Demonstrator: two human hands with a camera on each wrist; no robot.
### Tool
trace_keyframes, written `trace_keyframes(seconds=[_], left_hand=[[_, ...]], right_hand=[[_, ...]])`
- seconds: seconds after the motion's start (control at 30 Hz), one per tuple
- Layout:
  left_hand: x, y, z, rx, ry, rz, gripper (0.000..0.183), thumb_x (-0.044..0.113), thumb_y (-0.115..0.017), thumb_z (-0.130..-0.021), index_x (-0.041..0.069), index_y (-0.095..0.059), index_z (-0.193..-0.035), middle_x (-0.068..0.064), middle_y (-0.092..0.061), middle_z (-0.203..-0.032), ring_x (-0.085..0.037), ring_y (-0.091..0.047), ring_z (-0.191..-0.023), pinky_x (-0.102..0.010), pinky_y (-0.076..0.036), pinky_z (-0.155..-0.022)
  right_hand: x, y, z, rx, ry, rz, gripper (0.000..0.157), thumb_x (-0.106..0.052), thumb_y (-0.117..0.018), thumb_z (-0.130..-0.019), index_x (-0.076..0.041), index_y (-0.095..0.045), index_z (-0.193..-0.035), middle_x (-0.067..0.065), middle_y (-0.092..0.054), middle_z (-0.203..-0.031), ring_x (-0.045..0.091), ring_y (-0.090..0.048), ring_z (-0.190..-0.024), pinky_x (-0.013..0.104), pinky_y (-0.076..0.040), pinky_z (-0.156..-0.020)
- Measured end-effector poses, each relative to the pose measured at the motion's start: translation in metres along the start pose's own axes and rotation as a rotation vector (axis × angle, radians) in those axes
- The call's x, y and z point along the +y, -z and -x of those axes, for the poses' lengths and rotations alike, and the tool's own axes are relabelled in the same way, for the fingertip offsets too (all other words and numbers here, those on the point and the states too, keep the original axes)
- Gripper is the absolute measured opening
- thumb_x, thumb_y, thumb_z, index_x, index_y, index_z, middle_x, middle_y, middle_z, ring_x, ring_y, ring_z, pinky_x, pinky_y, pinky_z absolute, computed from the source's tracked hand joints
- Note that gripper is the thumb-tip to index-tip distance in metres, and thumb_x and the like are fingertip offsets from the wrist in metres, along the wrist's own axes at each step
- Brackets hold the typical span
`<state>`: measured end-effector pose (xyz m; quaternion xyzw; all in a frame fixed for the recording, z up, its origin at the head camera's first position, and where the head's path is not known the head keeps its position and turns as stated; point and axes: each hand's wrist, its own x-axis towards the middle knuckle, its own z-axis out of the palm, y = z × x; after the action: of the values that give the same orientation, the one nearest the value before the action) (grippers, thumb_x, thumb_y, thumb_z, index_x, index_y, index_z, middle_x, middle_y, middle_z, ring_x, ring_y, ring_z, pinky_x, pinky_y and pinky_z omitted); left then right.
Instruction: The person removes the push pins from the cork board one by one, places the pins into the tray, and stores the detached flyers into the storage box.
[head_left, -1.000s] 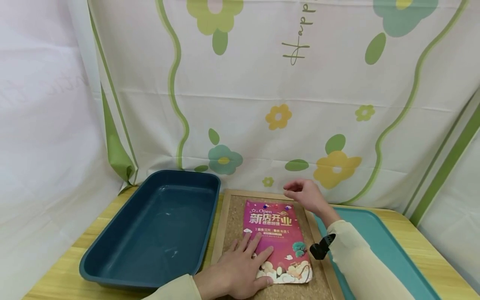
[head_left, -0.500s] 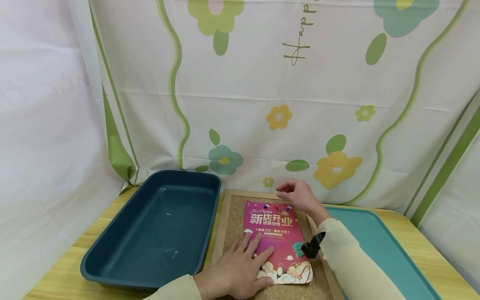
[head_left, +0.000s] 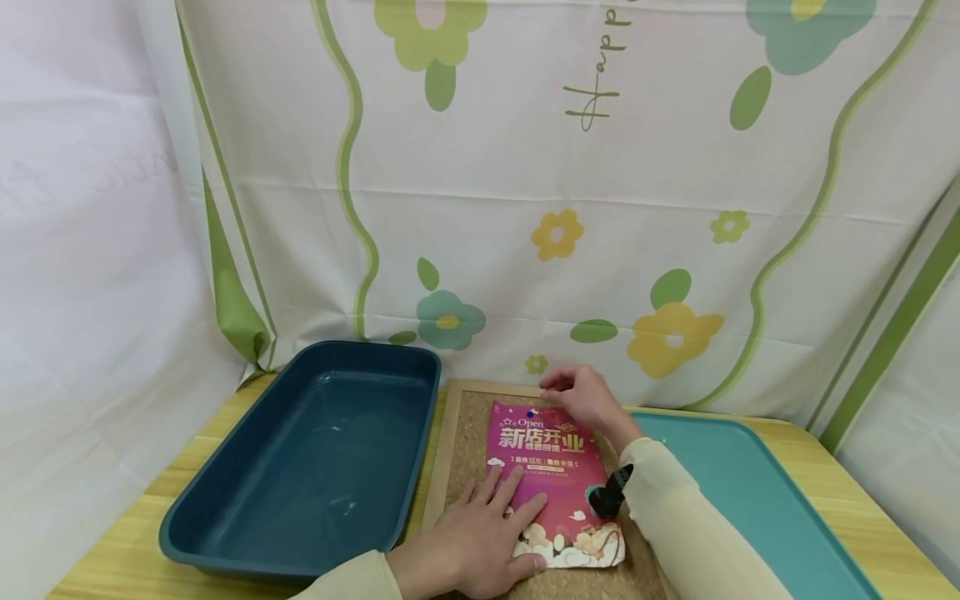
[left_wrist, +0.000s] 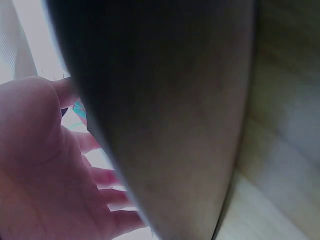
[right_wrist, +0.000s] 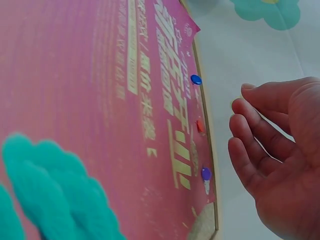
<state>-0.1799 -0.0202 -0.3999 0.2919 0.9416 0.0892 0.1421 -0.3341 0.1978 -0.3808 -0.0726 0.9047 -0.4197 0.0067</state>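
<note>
My left hand (head_left: 483,533) lies spread on the lower left of a pink and purple flyer (head_left: 551,492), its fingers reaching over the print. The flyer sits on a cork board (head_left: 465,433) with a wooden frame. Across the flyer's top edge run a blue push pin (right_wrist: 196,80), a red push pin (right_wrist: 200,126) and a purple push pin (right_wrist: 206,174). My right hand (head_left: 588,400) hovers by that top edge, thumb and index fingertips close together and the other fingers bent. I cannot tell if a pin is between those fingertips.
A deep dark blue tray (head_left: 330,442) stands left of the board. On the right, partly under my right forearm, lies a flat teal tray (head_left: 750,492) with a tiny green spot near its far left corner. A white flowered curtain (head_left: 480,208) hangs close behind the board.
My right hand has moved left and slightly down along the top of the flyer, now covering the red and purple pins in the head view. The left hand has stayed in place.
</note>
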Motion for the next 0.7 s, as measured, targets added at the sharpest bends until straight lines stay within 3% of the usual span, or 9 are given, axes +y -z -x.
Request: trace_keyframes(seconds=[0.33, 0.7], left_hand=[[-0.001, 0.000, 0.001, -0.010, -0.013, 0.014, 0.071, 0.069, -0.051, -0.101, 0.045, -0.033, -0.165, 0.003, -0.020, -0.179, -0.036, -0.020, -0.166, -0.063, -0.033, -0.127], [-0.005, -0.008, -0.003, 0.012, -0.028, 0.017, 0.072, 0.071, -0.051, -0.099, 0.046, -0.033, -0.165, 0.002, -0.019, -0.179, -0.036, -0.017, -0.166, -0.064, -0.032, -0.127]], right_hand=[[0.002, -0.013, -0.002, -0.036, -0.019, 0.014, 0.014, -0.013, -0.071, -0.102, -0.008, -0.076, -0.114, 0.009, -0.072, -0.107, 0.022, -0.064, -0.094, 0.030, -0.055, -0.079], [0.003, -0.021, -0.002, -0.058, 0.011, 0.094, 0.011, -0.014, -0.073, -0.100, -0.011, -0.079, -0.109, 0.005, -0.073, -0.102, 0.020, -0.064, -0.094, 0.035, -0.054, -0.086]])
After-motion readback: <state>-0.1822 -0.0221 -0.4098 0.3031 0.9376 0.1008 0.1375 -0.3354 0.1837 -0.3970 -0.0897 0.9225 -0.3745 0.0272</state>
